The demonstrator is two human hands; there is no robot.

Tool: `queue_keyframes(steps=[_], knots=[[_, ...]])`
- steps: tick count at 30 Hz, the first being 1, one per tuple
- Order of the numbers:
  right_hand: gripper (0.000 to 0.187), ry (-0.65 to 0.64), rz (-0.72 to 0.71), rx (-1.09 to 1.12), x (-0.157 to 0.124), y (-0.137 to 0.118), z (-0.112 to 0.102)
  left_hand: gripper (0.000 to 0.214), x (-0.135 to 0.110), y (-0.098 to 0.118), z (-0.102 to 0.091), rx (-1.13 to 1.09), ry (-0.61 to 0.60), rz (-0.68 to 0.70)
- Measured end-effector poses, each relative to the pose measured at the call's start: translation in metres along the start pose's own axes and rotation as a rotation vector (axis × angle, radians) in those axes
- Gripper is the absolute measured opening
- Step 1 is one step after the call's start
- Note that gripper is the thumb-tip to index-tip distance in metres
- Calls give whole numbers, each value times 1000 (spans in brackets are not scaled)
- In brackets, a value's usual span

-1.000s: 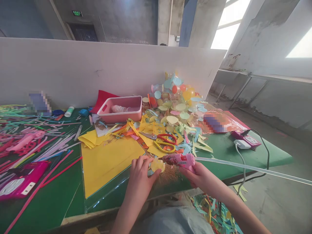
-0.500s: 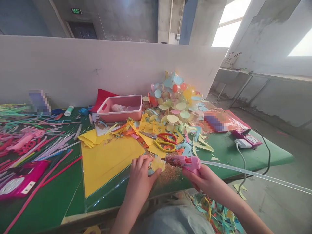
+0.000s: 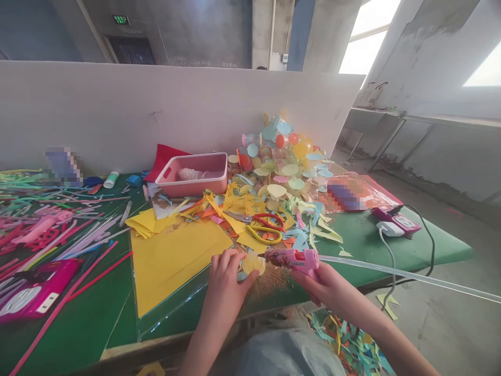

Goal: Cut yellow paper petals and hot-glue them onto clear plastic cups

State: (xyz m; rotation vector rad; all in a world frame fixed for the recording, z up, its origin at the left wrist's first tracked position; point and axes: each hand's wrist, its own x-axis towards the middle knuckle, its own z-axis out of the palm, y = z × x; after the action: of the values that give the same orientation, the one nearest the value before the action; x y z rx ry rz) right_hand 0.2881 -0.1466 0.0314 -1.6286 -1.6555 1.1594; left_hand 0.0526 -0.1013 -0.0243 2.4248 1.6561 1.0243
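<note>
Between the thumb and fingers of my left hand [image 3: 227, 279] is a small clear plastic cup [image 3: 253, 263] with a yellowish face, held near the table's front edge. My right hand [image 3: 323, 282] is wrapped round a pink glue gun [image 3: 299, 259], whose dark nozzle points left at the cup's rim. Whether the nozzle touches the cup I cannot tell. A long clear glue stick [image 3: 391, 270] runs out of the gun's back to the right. Brown crumbs [image 3: 276, 279] lie under the gun. Scissors [image 3: 266, 230] with red and yellow handles rest just beyond my hands.
Yellow paper sheets [image 3: 176, 261] lie left of my hands. Behind stand a pink basket [image 3: 191, 185] and a heap of cups with coloured paper discs [image 3: 289, 169]. Pipe cleaners [image 3: 50, 219] cover the left side. A power strip [image 3: 407, 224] with cables sits at the right edge.
The glue gun and the glue stick's far end have shifted very slightly. My left hand keeps its hold on the cup in the same place.
</note>
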Motion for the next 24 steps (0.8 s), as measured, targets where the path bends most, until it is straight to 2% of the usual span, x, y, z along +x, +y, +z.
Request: queue_keyframes(steps=[14, 20, 24], knots=[[38, -53, 49, 58, 1, 0, 4, 23, 1, 0, -1, -14, -27, -19], [44, -26, 75, 122, 0, 10, 9, 23, 1, 1, -2, -18, -22, -23], [47, -58, 43, 168, -2, 14, 13, 23, 1, 3, -3, -22, -38, -29]])
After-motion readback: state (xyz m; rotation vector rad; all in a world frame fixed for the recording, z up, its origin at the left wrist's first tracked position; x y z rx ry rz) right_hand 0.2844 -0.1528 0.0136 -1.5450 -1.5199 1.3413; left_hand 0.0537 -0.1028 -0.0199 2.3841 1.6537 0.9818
